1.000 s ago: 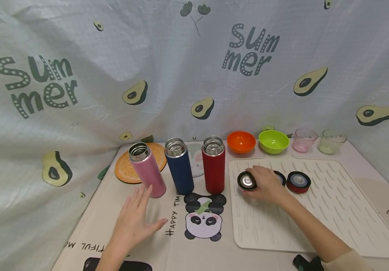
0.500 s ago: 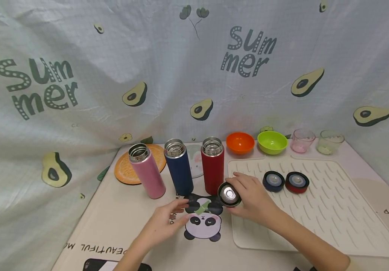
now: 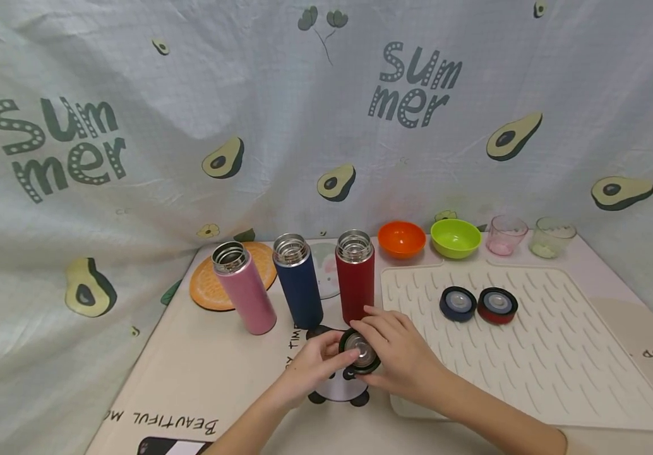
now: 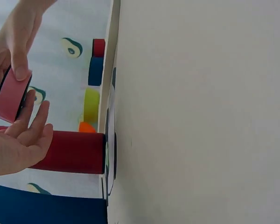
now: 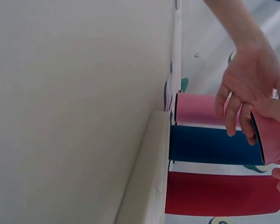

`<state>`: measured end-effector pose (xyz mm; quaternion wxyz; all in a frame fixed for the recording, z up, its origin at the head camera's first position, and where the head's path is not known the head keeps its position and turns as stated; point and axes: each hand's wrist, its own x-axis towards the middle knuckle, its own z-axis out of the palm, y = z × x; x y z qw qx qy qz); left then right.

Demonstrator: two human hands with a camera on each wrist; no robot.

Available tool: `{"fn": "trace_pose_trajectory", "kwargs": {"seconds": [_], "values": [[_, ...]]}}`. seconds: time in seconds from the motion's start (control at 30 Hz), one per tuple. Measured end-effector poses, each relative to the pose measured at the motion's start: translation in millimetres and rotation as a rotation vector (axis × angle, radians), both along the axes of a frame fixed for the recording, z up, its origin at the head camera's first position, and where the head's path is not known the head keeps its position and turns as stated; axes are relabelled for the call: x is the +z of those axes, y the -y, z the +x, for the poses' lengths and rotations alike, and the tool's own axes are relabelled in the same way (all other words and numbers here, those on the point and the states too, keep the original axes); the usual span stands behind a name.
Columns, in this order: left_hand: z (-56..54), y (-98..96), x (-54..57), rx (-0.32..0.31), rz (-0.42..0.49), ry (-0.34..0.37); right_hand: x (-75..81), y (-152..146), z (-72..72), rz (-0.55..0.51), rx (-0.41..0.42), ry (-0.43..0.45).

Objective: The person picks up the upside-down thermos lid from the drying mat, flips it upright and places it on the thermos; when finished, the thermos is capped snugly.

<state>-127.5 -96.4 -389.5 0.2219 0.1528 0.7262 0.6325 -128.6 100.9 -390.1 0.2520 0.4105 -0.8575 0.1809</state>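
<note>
Currently, both hands meet at the pink lid, centre front of the surface.
pink lid: round pink bottle lid with black rim and metal inner disc (image 3: 360,351), held off the surface above the panda print (image 3: 338,385), at 6 o'clock of the red steel bottle (image 3: 355,276).
right hand: right hand (image 3: 400,360) grips the lid, fingers curled over its top edge, thumb under it.
left hand: left hand (image 3: 312,366) has loosely straight fingers, fingertips touching the lid's left side; left wrist view shows the palm open beside the lid, no grip.
bottles: pink steel bottle (image 3: 244,287), navy blue steel bottle (image 3: 298,280) and the red one stand upright in a row, all uncapped, at 12 o'clock of the hands.
other lids: navy blue lid (image 3: 458,303) and red lid (image 3: 497,305) lie side by side, touching, on the white ribbed draining mat (image 3: 554,360), at 2 o'clock of the hands.
back row: orange bowl (image 3: 401,239), green bowl (image 3: 455,237), pink glass cup (image 3: 506,235), clear glass cup (image 3: 552,237) near the backdrop.
coaster: orange-slice mat (image 3: 208,291) behind the pink bottle.
</note>
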Motion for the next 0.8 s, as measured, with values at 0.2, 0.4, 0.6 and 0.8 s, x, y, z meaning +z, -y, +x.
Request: {"fn": "trace_pose_trajectory", "kwargs": {"seconds": [0.2,0.4,0.6,0.8], "values": [[-4.0,-3.9,-6.6,0.009,0.044,-0.030,-1.8,1.2,1.8,-0.001,-0.010,0.009],[-7.5,-4.8,-9.8,0.006,0.084,-0.008,-3.6,1.8,2.1,-0.043,-0.007,0.030],[-5.7,-3.1,-1.5,0.079,0.010,-0.146,-3.3,-3.4,0.5,-0.095,0.004,0.056],[-1.0,0.6,12.8,0.222,-0.096,-0.494,-1.0,-9.0,1.8,-0.235,0.028,0.409]]}}
